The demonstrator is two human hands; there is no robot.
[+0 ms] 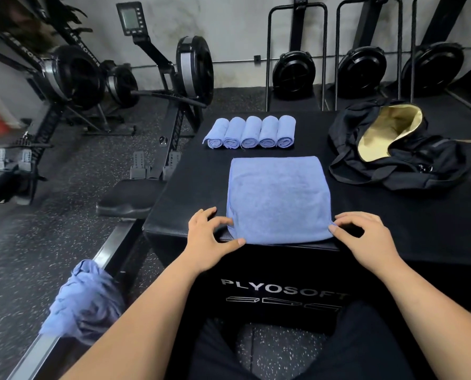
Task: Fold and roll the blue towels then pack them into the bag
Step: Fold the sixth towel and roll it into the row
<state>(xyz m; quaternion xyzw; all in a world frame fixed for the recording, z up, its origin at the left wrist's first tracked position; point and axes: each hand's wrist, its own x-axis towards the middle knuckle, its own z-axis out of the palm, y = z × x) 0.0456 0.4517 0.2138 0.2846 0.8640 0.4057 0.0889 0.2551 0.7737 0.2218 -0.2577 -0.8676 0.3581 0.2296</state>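
Observation:
A folded blue towel lies flat on the black plyo box, its near edge at the box's front rim. My left hand pinches the towel's near left corner between thumb and fingers. My right hand pinches the near right corner. Several rolled blue towels lie side by side in a row at the far side of the box. An open black bag with a tan lining rests at the box's far right, mouth facing up.
A heap of loose blue towels sits on a rowing machine's rail at lower left. Rowing machines stand to the left and along the back wall. The rubber floor surrounds the box.

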